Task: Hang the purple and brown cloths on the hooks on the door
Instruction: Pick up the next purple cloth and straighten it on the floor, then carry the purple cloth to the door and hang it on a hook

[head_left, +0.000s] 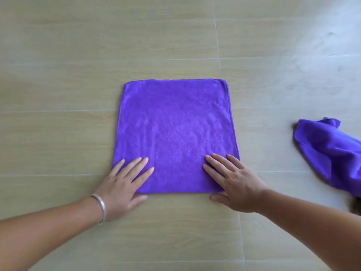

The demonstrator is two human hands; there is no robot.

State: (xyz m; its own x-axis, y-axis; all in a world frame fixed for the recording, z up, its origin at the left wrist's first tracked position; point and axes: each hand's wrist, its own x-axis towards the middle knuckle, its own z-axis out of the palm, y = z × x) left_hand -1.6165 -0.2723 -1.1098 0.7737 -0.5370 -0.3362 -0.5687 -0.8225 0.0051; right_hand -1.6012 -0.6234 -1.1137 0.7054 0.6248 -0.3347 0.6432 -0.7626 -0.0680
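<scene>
A square purple cloth [175, 130] lies flat on the pale wood-look floor [78, 55] in the middle of the head view. My left hand [125, 184] rests on its near left corner with fingers straight and spread. My right hand [232, 182] lies flat on the near right corner, thumb on the floor. A second purple cloth [330, 151] lies crumpled at the right edge. No brown cloth, hooks or door are in view.
A silver bangle [100, 206] circles my left wrist. A small dark shape [355, 206] shows at the right edge under the crumpled cloth. Tile seams cross the floor.
</scene>
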